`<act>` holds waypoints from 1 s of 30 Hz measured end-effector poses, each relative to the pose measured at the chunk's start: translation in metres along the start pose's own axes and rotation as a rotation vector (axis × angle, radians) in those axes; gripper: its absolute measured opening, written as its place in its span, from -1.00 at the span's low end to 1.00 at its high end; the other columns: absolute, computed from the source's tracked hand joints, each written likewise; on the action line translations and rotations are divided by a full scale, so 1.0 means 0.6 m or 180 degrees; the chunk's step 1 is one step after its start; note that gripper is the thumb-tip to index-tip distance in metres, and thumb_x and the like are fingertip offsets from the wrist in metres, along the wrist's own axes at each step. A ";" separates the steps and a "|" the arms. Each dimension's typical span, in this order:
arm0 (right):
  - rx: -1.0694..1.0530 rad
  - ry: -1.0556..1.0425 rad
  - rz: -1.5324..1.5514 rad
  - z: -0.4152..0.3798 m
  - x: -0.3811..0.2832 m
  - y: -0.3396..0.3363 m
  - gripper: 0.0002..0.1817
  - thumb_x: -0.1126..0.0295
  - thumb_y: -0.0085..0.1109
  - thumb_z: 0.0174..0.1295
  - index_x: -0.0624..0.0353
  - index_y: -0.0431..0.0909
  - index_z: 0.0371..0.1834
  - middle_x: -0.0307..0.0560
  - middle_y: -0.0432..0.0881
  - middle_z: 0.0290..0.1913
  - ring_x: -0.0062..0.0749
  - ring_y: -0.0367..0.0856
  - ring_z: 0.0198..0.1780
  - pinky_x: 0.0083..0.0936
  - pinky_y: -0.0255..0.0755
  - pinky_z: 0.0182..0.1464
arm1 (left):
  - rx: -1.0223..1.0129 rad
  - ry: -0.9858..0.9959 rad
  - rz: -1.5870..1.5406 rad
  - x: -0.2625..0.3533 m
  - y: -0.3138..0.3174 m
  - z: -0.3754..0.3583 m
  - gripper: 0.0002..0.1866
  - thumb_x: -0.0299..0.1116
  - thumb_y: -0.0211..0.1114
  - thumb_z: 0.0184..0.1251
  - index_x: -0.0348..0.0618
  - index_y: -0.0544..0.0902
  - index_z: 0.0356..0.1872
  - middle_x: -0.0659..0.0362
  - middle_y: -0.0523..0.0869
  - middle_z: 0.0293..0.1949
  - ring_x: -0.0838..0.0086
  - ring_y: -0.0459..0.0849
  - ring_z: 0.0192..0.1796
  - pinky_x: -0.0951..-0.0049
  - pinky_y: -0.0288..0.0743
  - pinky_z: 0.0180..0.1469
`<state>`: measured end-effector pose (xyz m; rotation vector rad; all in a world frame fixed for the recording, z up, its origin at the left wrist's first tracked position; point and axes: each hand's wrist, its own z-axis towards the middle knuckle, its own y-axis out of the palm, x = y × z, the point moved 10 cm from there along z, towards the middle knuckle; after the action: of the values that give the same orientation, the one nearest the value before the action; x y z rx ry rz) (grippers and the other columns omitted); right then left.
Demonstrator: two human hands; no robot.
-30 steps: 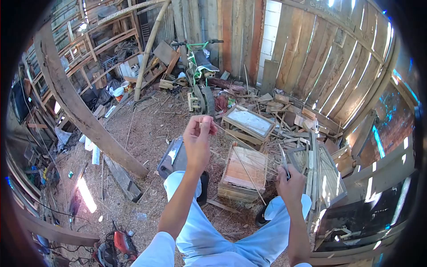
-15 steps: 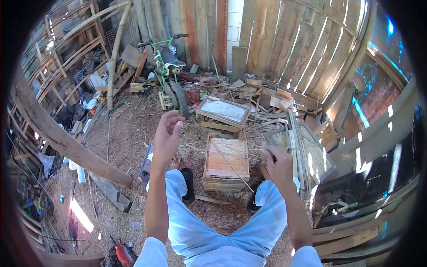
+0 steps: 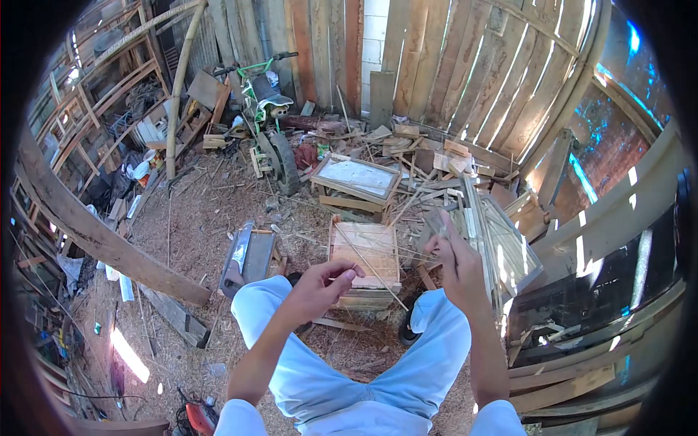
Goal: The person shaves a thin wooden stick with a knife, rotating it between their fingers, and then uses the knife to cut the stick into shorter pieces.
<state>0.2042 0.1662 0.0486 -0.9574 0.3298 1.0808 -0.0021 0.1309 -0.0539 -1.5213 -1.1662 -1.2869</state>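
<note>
A wooden box (image 3: 382, 251) stands between my knees, its light plank top crossed by thin wooden strips (image 3: 358, 252). My left hand (image 3: 320, 292) hovers in front of the box's left side, thumb and fingertips pinched together; what they hold, if anything, is too small to make out. To the right of the box, my right hand (image 3: 459, 267) is raised and closed around a flat, greyish, blade-like tool (image 3: 436, 222), blurred and pointing up. Several thin strips lie between the box and this hand.
A low stool-like frame (image 3: 251, 256) with a shiny wrapper sits beside my left knee. Beyond the box are a wooden frame with a white panel (image 3: 356, 176), scrap wood and a green bike (image 3: 269, 98). Glazed frames (image 3: 502, 243) lean at right; a post (image 3: 109, 225) slants at left.
My left hand has come down and right, from raised with curled fingers to a pinch before the box. The right hand has turned, bringing the flat tool into sight. The view has shifted slightly.
</note>
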 end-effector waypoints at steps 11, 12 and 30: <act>-0.0936 0.1737 0.2249 -0.091 -0.008 0.094 -0.60 0.46 -0.02 0.36 0.24 0.37 0.27 -0.17 0.60 -0.43 -0.72 0.33 -0.55 -0.74 0.25 -0.52 | 0.0778 0.0786 0.0232 0.053 0.036 -0.048 -0.80 -0.49 0.12 0.38 -0.31 0.56 -0.04 0.31 0.56 -0.44 0.76 0.38 -0.44 0.69 0.24 -0.43; -0.1108 0.1617 0.2204 -0.092 -0.011 0.106 -0.60 0.46 -0.01 0.36 0.24 0.38 0.26 -0.18 0.60 -0.43 -0.73 0.33 -0.55 -0.75 0.24 -0.52 | 0.0823 0.0885 0.0338 0.060 0.037 -0.053 -0.81 -0.51 0.14 0.36 -0.30 0.57 -0.06 0.32 0.57 -0.46 0.77 0.38 -0.46 0.70 0.22 -0.46; -0.1269 0.2278 0.3237 -0.088 -0.022 0.073 -0.66 0.48 -0.02 0.36 0.35 0.43 0.16 -0.13 0.60 -0.38 -0.78 0.19 -0.63 -0.78 0.04 -0.63 | 0.0736 0.0843 0.0110 0.062 0.047 -0.076 -0.88 -0.47 0.17 0.35 -0.30 0.63 -0.22 0.32 0.60 -0.53 0.79 0.37 -0.54 0.65 0.20 -0.55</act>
<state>0.1712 0.1226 0.0052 -1.5913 1.3262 1.7205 0.0165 0.0854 -0.0105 -1.1603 -1.0704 -1.2403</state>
